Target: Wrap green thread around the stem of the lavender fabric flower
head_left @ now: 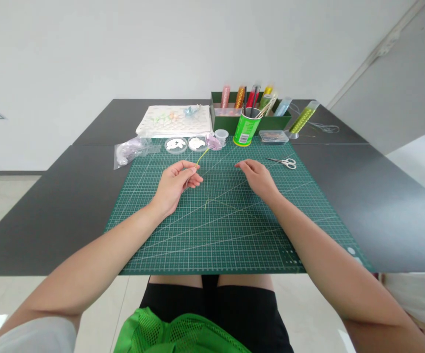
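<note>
My left hand [175,184] hovers over the green cutting mat [219,230], its fingers pinched on a thin yellow-green wire [202,157] that sticks up and to the right. My right hand [258,177] rests on the mat to the right, fingers stretched flat and holding nothing. Another short piece of wire [207,202] lies on the mat between the two hands. Small scissors [285,162] lie just right of my right hand.
Along the mat's far edge stand two round dishes [186,144] of white pieces, a small clear cup [221,135], a green can [246,128] of tools, a clear box [273,137], a white foam board [175,121], a green organiser [251,113] and plastic bags [129,150].
</note>
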`<state>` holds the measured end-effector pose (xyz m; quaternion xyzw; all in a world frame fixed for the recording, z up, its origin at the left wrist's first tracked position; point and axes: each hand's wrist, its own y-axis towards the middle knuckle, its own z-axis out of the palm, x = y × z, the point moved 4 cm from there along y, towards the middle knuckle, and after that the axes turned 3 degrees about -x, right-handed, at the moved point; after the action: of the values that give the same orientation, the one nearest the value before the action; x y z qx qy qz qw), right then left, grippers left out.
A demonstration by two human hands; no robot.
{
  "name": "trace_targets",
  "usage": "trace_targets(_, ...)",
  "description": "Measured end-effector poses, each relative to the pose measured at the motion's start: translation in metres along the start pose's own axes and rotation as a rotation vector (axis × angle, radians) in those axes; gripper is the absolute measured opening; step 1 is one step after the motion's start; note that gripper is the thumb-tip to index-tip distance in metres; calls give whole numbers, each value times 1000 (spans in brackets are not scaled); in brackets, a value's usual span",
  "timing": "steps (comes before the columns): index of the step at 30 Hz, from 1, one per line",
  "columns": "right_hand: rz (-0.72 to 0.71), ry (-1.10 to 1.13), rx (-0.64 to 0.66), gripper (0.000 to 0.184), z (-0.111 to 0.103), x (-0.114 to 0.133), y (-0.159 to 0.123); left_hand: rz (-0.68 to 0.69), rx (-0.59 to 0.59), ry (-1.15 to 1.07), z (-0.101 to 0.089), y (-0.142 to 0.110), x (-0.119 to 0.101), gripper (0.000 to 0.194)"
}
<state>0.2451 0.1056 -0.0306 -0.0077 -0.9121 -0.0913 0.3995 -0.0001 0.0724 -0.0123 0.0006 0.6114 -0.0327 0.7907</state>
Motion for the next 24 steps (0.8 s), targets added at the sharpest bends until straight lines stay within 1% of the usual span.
trace_targets(3, -167, 129, 107, 35, 5, 11, -8, -7, 10, 6, 0, 0, 1, 10)
trace_targets(6, -337, 212, 303, 31, 16, 27, -25, -11, 12, 17, 0, -1, 0, 8)
trace_targets(8, -440, 197, 412, 25, 23, 37, -37, -14, 12, 24, 1, -2, -1, 7)
trace_targets(11, -532, 139, 509, 14, 30, 43, -48, -19, 7, 30, 1, -2, -1, 8)
trace_targets(13, -544, 135, 545, 10, 32, 42, -49, -19, -4, 27, 1, -1, -1, 9)
trace_targets(16, -493, 145, 545, 10, 31, 38, -43, -9, -47, 19, -3, 3, -4, 9)
trace_targets(21, -348, 139, 434, 15, 25, 26, -29, 47, -149, -43, -16, 12, -20, 6)
trace_targets(24, -321, 131, 381, 15, 21, 21, -24, 63, -185, -71, -21, 15, -26, 5)
